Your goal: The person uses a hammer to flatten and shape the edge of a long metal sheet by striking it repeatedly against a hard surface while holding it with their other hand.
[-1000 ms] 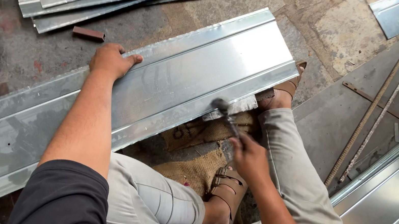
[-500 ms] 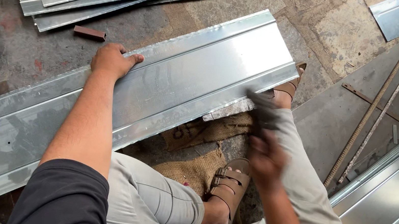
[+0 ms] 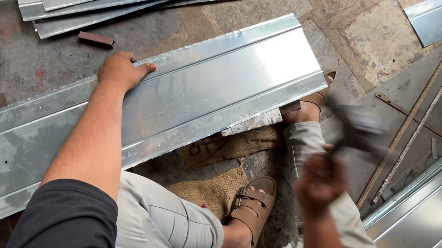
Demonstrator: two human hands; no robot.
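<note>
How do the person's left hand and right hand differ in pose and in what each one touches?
The left hand lies flat, palm down, on the long metal sheet, while the right hand is raised above the knee and closed in a fist. The left hand holds no tool; the right hand grips a hammer. The left hand looks sharp, whereas the right hand's hammer is blurred. Both hands are bare.

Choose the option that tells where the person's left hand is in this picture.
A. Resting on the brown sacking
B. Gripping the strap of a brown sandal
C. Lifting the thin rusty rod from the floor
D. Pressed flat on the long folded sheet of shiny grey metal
D: the left hand lies palm-down on the far part of the long folded sheet of shiny grey metal, while the right hand holds a blurred dark hammer raised.
</note>
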